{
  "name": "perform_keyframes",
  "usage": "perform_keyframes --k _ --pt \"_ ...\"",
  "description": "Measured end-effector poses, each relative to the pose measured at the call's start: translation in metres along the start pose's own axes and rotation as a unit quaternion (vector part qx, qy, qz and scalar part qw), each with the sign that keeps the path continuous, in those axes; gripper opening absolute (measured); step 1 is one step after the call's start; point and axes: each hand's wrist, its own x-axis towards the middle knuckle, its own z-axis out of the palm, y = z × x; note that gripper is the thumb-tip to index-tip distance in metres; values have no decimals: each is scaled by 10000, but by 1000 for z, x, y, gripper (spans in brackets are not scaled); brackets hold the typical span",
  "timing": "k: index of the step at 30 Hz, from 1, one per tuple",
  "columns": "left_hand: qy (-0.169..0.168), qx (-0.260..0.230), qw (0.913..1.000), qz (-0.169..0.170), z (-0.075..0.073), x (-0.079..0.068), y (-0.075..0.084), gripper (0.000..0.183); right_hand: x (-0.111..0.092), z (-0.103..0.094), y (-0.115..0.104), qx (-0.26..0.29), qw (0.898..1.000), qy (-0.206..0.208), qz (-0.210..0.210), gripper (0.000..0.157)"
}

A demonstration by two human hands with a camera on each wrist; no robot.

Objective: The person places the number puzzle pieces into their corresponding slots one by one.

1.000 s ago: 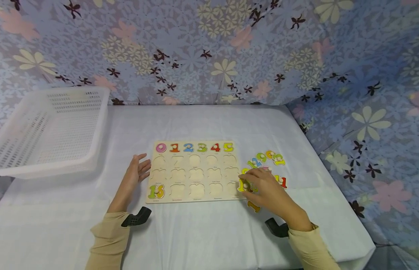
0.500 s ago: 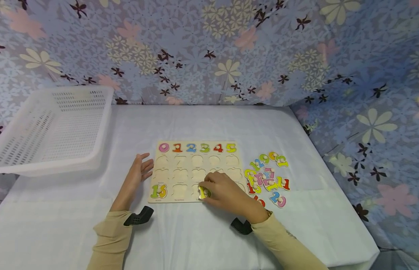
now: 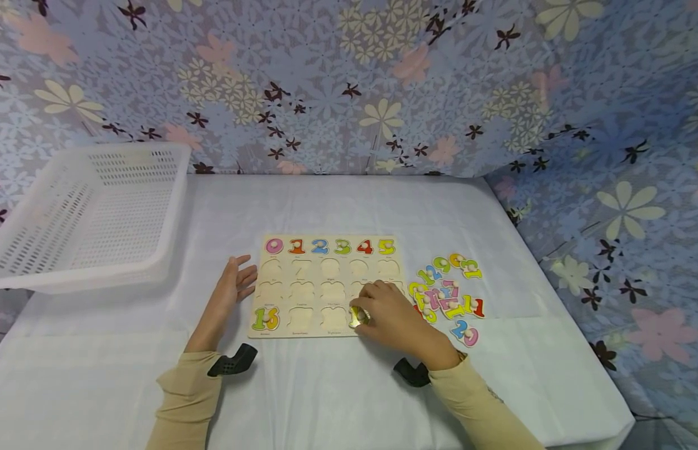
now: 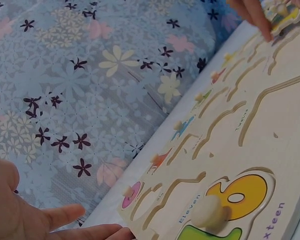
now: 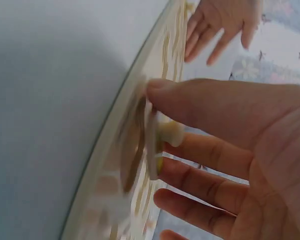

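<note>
My right hand [image 3: 391, 315] pinches a yellow number puzzle piece [image 3: 356, 315] by its edges, over the fourth recess of the board's bottom row. In the right wrist view the piece [image 5: 151, 145] is tilted close over the board, its pale knob [image 5: 170, 134] towards the palm. The wooden number board [image 3: 317, 319] holds 0 to 5 along its top row and the 16 piece [image 3: 266, 319] at bottom left. Beside the board's left edge my left hand [image 3: 231, 284] rests with fingers extended, holding nothing. My right hand hides part of the board's lower right.
A loose pile of colourful number pieces [image 3: 450, 290] lies right of the board, partly overlapping one another. The blue and pink 20 piece [image 3: 465, 334] sits nearer the front. At the back left stands a white plastic basket [image 3: 174, 206]. A floral cloth [image 3: 326, 87] hangs behind the table.
My right hand has carried the yellow piece left from the pile onto the bottom row, then slightly right to the fourth recess. My left hand stays beside the board.
</note>
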Motion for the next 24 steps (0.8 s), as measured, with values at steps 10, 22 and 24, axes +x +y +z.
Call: perform_keyframes --k 10,22,24 --pt "14 152 9998 93 2 -6 8 89 -12 -5 10 133 9999 -54 25 38" --pt "-32 43 9999 -118 2 -5 9 92 -12 -3 12 245 9996 -109 54 40" --pt "6 62 10000 -42 1 -1 2 101 -12 -3 12 315 9995 -66 65 39"
